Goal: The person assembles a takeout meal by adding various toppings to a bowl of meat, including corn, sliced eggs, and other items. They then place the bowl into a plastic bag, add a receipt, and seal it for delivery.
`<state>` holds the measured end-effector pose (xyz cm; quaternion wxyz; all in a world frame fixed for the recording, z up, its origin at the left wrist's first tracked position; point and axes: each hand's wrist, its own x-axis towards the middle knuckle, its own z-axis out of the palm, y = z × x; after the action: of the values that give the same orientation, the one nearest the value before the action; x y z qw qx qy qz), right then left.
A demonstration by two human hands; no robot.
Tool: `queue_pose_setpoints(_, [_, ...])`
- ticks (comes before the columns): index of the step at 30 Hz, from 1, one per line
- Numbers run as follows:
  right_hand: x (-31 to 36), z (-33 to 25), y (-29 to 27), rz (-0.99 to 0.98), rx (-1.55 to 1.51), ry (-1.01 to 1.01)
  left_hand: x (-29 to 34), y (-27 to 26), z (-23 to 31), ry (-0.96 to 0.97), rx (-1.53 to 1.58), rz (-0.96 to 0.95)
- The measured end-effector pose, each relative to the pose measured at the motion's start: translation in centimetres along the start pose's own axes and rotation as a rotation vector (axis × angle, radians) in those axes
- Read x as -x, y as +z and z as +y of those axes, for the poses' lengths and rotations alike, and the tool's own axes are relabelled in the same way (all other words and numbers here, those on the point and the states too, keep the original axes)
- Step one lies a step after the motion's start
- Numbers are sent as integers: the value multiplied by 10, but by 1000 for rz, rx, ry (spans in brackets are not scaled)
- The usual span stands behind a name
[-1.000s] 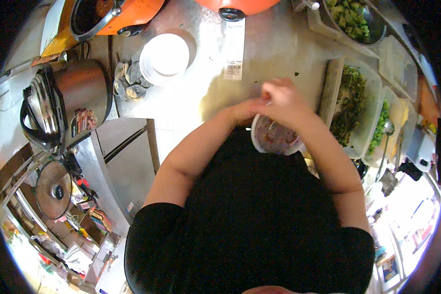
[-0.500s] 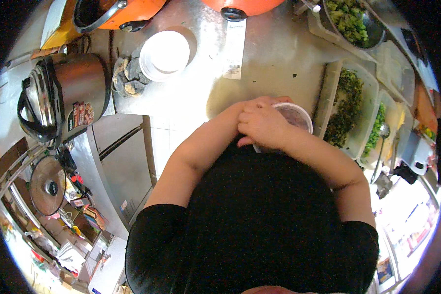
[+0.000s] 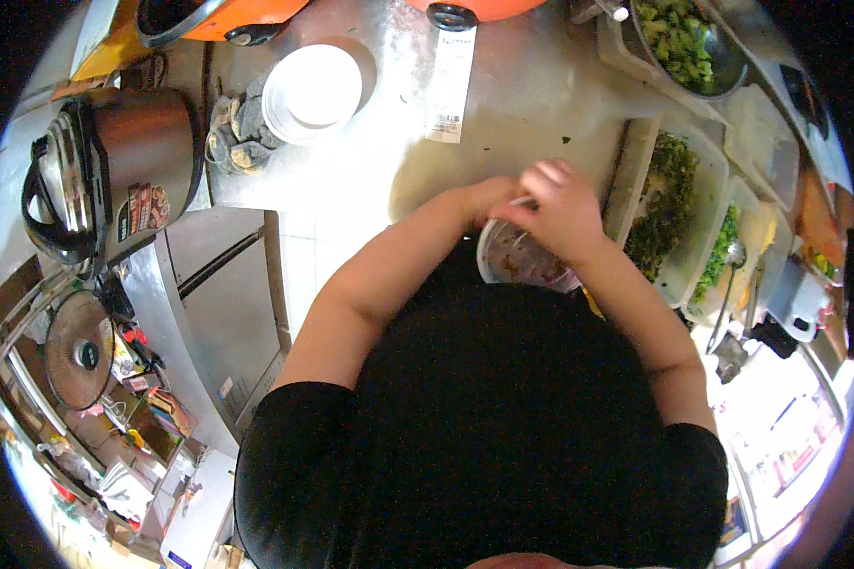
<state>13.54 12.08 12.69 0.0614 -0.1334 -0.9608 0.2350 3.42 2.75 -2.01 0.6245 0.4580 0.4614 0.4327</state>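
Observation:
A small round clear container point(image 3: 520, 261) with dark food in it is held close in front of my chest, above the edge of a steel counter point(image 3: 370, 161). My left hand point(image 3: 489, 199) grips its far rim. My right hand point(image 3: 560, 211) lies over the top of the container, fingers curled on its rim or lid, and hides much of the opening. My black shirt covers the lower half of the view.
White trays of chopped greens point(image 3: 674, 204) sit right of my hands, a dark bowl of greens point(image 3: 678, 43) behind them. A stack of white bowls point(image 3: 311, 90), a paper slip point(image 3: 449, 81), a rice cooker point(image 3: 104, 175) and a pot lid point(image 3: 79, 349) lie to the left.
Both hands stayed on the container. It tilted and shifted slightly; a second ago its dark contents showed, then my right hand covered it, and now the contents partly show again.

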Motion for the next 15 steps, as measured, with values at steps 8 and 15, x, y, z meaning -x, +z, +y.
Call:
queue_pose_setpoints(8, [-5, -13, 13, -92, -25, -312, -5, 7, -20, 51, 33, -6])
queue_pose_setpoints(15, [-7, -7, -14, 24, 69, -10, 4, -6, -4, 76, -49, -3])
